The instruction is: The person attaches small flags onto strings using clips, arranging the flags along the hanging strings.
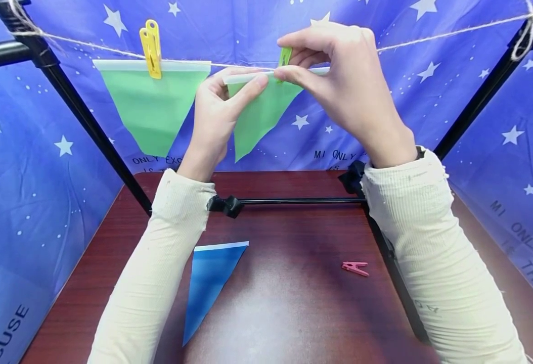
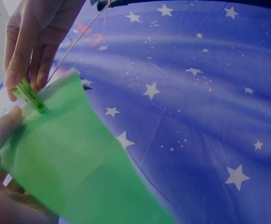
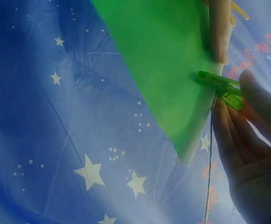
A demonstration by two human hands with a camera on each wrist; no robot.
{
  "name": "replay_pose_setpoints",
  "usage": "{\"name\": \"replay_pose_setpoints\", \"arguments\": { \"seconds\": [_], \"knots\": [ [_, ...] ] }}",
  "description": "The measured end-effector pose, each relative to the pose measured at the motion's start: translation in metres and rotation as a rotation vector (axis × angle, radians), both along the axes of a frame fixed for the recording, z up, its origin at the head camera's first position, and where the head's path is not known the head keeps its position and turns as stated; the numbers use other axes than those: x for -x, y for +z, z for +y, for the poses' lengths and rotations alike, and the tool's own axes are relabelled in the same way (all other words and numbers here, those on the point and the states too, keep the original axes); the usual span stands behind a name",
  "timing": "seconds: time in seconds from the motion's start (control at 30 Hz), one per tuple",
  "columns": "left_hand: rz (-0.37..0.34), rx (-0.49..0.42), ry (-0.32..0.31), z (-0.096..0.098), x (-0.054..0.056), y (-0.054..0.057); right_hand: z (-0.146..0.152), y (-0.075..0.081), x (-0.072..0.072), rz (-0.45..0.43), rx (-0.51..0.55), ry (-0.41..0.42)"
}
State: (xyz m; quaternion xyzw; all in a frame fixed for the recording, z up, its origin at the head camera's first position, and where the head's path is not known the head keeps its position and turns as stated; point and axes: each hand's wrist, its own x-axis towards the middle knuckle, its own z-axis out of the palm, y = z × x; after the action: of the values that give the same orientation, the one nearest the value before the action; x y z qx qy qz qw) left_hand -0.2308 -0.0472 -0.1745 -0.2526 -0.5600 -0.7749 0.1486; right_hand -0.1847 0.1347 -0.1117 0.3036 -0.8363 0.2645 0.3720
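Observation:
My left hand (image 1: 216, 114) pinches the white top edge of a green pennant (image 1: 264, 111) between thumb and fingers, up at the string (image 1: 453, 34). With thumb and fingertips, my right hand (image 1: 350, 83) grips a green clothespin (image 1: 285, 56). In the left wrist view the clothespin (image 2: 31, 96) sits across the pennant's white edge, its far end over the green cloth. The right wrist view has the clothespin (image 3: 219, 84) right at the string, close to the left fingertips. Left of my hands, a second green pennant (image 1: 152, 108) hangs under a yellow clothespin (image 1: 151, 50).
On the dark red table (image 1: 303, 308) lie a blue pennant (image 1: 212, 283) and a pink clothespin (image 1: 354, 268). Black poles (image 1: 84, 116) stand on both sides, with a low crossbar (image 1: 298, 201) between them. Behind hangs a blue star-printed cloth (image 1: 248, 30).

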Motion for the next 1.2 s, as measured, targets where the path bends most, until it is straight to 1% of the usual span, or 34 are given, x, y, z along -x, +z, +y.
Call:
{"name": "replay_pose_setpoints", "arguments": {
  "seconds": [0.2, 0.37, 0.53, 0.73, 0.83, 0.93, 1.1, 1.2],
  "knots": [
    [-0.013, -0.034, -0.024, 0.001, -0.001, 0.000, 0.000, 0.001, -0.002, -0.030, 0.009, -0.001],
    [-0.012, -0.030, -0.015, 0.001, -0.001, -0.001, -0.001, 0.000, -0.003, -0.046, 0.027, 0.007],
    [-0.023, -0.010, -0.008, 0.000, -0.001, -0.005, -0.002, -0.001, -0.004, -0.031, 0.045, 0.024],
    [0.002, 0.021, 0.006, -0.003, 0.000, -0.009, -0.001, -0.002, -0.007, -0.012, 0.062, 0.051],
    [-0.005, 0.021, 0.006, -0.004, 0.000, -0.013, 0.001, -0.003, -0.009, -0.006, 0.078, 0.062],
    [-0.023, 0.023, 0.002, -0.006, -0.002, -0.017, 0.003, -0.005, -0.011, 0.011, 0.094, 0.075],
    [-0.045, 0.058, 0.014, -0.010, -0.004, -0.025, 0.010, -0.010, -0.011, 0.112, 0.058, 0.120],
    [-0.043, 0.085, 0.035, -0.013, -0.004, -0.031, 0.014, -0.013, -0.011, 0.167, 0.019, 0.132]
  ]
}}
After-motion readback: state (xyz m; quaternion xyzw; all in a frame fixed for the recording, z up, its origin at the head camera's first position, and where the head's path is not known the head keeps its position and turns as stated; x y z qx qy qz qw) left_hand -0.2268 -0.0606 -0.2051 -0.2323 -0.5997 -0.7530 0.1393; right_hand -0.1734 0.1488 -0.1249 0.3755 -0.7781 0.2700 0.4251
